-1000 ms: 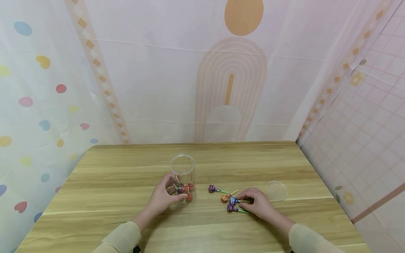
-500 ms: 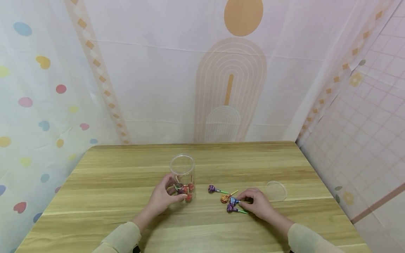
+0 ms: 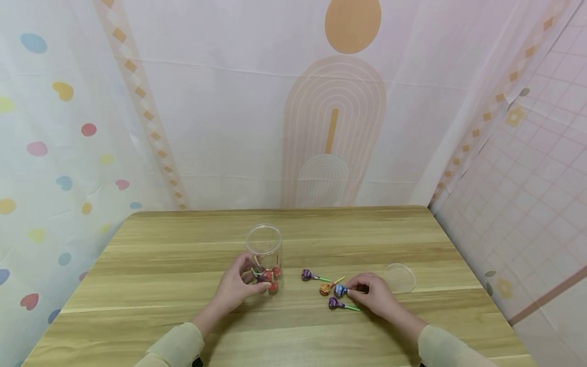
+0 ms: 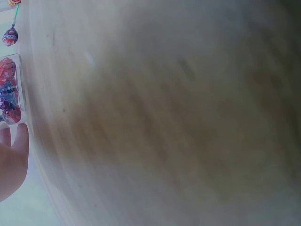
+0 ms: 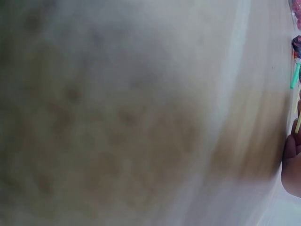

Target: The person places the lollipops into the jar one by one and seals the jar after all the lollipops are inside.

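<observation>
A clear plastic jar (image 3: 264, 255) stands upright on the wooden table (image 3: 183, 285), with several wrapped lollipops (image 3: 268, 275) at its bottom. My left hand (image 3: 240, 283) grips the jar's lower part. To the right, my right hand (image 3: 373, 293) pinches the stick of a blue lollipop (image 3: 340, 290). Around it lie a purple lollipop (image 3: 307, 275), an orange lollipop (image 3: 325, 289) and another purple lollipop (image 3: 335, 304). The left wrist view shows the jar's lollipops (image 4: 9, 96) at the frame edge beside my fingers (image 4: 11, 160); the right wrist view is mostly blurred table.
A clear round lid (image 3: 400, 278) lies flat on the table just right of my right hand. Patterned curtains hang behind the table and on both sides. The table's far edge (image 3: 284, 209) runs along the backdrop.
My right hand has drawn its fingers together on the blue lollipop's stick and raised it slightly. The left hand and jar have stayed put.
</observation>
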